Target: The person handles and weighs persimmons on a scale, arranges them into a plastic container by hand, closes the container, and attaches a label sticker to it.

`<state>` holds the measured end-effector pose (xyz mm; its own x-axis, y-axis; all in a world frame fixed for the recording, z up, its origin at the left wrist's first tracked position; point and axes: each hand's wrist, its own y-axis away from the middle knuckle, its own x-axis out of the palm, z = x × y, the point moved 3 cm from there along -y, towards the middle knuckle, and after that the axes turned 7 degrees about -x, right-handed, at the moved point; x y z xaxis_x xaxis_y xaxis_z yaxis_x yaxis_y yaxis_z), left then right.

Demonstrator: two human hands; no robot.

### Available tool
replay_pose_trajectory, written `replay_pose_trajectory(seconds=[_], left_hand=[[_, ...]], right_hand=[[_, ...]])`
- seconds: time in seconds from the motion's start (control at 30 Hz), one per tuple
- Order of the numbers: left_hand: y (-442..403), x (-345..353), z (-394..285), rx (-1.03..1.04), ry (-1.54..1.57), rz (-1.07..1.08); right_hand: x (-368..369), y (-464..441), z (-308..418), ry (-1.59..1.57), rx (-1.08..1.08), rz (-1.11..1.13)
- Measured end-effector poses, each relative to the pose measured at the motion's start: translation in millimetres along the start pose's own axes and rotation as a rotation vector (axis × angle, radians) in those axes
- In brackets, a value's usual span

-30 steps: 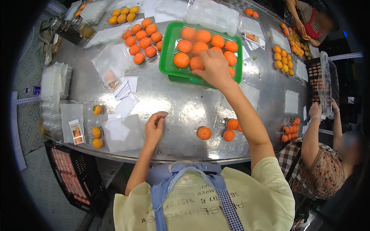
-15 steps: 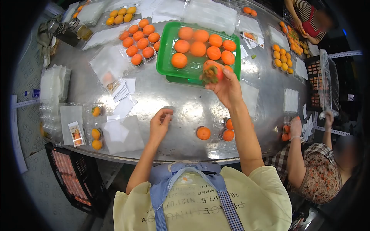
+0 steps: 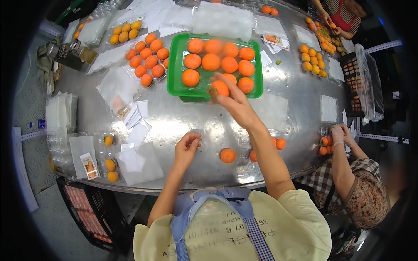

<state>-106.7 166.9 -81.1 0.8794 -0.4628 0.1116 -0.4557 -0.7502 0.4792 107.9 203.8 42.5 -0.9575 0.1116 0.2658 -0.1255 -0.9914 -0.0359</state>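
My right hand (image 3: 237, 106) holds an orange persimmon (image 3: 220, 88) over the front rim of a green tray (image 3: 173, 82), its leafy end turned left. Some of the hand is smeared by motion. Inside the tray, several persimmons (image 3: 210, 62) sit in rows in a clear plastic pack. My left hand (image 3: 187, 146) hovers over the steel table (image 3: 196, 169), fingers loosely curled, thumb apart, with nothing visible in it. A single persimmon (image 3: 227, 155) lies on the table between my forearms. Beside it, a clear pack with a few more persimmons (image 3: 280, 143) is partly hidden by my right forearm.
Left of the green tray stands a filled pack of persimmons (image 3: 151, 61). Paper cards (image 3: 138, 114) and white foam sheets (image 3: 224, 21) lie about. Two jars (image 3: 82, 51) stand far left. A co-worker's hands (image 3: 342, 132) handle a pack at right; another person works at far right.
My right hand has moved left and slightly down with the persimmon, whose leafy end has turned from facing me to the left. My left hand stays nearly in place. The view has shifted slightly.
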Motion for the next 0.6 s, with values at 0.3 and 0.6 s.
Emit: replay_pose_trajectory(seconds=[0.3, 0.6], left_hand=[[5.9, 5.2, -28.7, -0.187, 0.489, 0.176], [-2.6, 4.0, -16.4, -0.276, 0.253, 0.108]], right_hand=[[24.5, 4.5, 8.6, 0.849, -0.343, 0.31], [-3.2, -40.3, 7.0, 1.232, -0.586, -0.119]])
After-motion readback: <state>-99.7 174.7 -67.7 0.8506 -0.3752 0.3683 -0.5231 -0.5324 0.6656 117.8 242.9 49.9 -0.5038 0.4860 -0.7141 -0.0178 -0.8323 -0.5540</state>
